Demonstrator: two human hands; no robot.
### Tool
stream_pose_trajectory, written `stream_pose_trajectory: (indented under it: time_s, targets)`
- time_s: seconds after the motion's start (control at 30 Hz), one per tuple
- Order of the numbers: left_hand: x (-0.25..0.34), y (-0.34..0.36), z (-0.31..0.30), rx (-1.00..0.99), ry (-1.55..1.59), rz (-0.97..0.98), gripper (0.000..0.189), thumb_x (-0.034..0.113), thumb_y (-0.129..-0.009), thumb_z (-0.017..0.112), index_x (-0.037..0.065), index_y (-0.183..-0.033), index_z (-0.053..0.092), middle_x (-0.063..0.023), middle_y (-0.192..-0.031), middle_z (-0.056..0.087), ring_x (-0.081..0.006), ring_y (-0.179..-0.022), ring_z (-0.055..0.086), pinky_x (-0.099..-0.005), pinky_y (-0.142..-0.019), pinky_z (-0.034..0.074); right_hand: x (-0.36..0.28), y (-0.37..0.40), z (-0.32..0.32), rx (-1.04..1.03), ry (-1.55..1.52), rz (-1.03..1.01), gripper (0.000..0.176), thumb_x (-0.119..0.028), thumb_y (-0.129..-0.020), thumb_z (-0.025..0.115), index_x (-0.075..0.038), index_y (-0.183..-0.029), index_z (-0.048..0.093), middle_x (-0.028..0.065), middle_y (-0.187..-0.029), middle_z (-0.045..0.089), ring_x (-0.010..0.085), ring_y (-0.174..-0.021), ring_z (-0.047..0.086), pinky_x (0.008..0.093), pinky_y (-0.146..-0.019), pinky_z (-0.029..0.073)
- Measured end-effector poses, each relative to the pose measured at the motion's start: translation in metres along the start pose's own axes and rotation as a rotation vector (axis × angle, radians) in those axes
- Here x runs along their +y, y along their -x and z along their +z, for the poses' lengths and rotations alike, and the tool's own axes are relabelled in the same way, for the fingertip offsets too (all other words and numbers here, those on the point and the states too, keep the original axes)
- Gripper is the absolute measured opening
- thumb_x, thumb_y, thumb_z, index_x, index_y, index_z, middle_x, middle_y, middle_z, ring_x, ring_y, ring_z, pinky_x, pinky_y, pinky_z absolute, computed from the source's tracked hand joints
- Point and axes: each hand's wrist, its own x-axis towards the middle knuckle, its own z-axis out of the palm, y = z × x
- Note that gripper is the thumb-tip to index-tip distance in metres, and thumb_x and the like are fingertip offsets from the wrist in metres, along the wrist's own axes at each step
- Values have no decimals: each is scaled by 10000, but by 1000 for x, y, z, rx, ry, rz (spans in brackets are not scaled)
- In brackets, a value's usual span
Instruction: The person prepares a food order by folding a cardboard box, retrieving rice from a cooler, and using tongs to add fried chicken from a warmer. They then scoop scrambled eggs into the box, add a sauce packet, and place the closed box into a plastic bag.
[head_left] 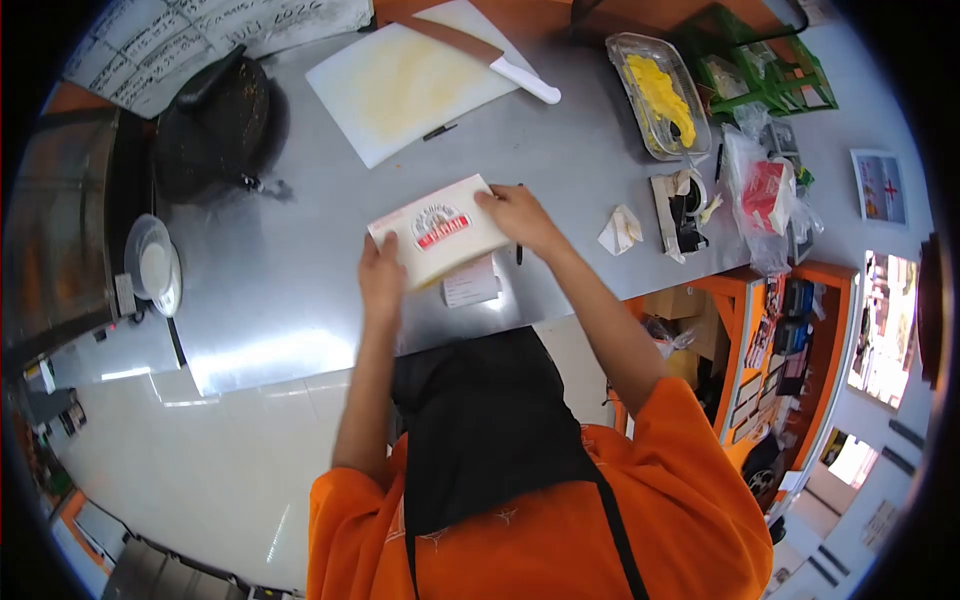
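Between my two hands is a white cardboard food box (pixel 430 240) with a red printed logo, its lid down, held above the steel counter. My left hand (pixel 381 277) grips its left end, thumb on top. At the right end, my right hand (pixel 518 217) has its thumb on the lid and its other fingers mostly hidden. A printed paper slip (pixel 473 284) lies on the counter just below the box, partly covered by it. Beside my right hand is a dark pen (pixel 519 254).
A cutting board (pixel 400 90) with a white-handled knife (pixel 525 80) lies ahead. Dark pans (pixel 215 130) and a plastic bowl (pixel 153 265) stand left. To the right are a tray of yellow food (pixel 660 100), a crumpled napkin (pixel 621 230), a tape dispenser (pixel 685 208) and a plastic bag (pixel 745 200).
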Motion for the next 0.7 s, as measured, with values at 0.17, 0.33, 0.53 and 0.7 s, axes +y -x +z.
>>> stream_pose_trajectory:
  time_s: [0.17, 0.33, 0.53, 0.7]
  targets:
    - [20, 0, -20, -28, -222, -79, 567, 336, -951, 456, -55, -1361, 416, -162, -1236, 572, -205, -1140, 512, -300, -1004, 340, -24, 1, -33, -237, 194, 88, 543, -406, -902, 489, 104, -979, 659, 262, -953, 665, 343, -916, 647, 367, -853, 464]
    - [0, 12, -19, -12, -268, -20, 566, 350, -984, 416, -55, -1379, 388, -191, -1306, 527, -229, -1239, 462, -308, -1065, 287, -9, 9, -30, -283, 125, 73, 582, -430, -945, 428, 108, -1039, 628, 236, -981, 658, 305, -939, 628, 346, -883, 440]
    - [1, 17, -23, -6, -233, -57, 564, 354, -983, 411, -71, -1354, 414, -200, -1281, 539, -237, -1224, 473, -310, -1066, 290, -6, 33, -18, -192, -215, -50, 527, -326, -988, 395, 111, -1275, 466, 214, -1157, 600, 249, -1083, 561, 321, -965, 393]
    - [13, 14, -23, -18, -304, -167, 570, 359, -975, 413, -74, -1345, 424, -195, -1262, 553, -243, -1190, 495, -314, -1057, 302, -1, 30, -18, -175, -274, 5, 557, -299, -986, 419, 105, -1365, 353, 217, -1262, 543, 227, -1138, 530, 301, -1003, 363]
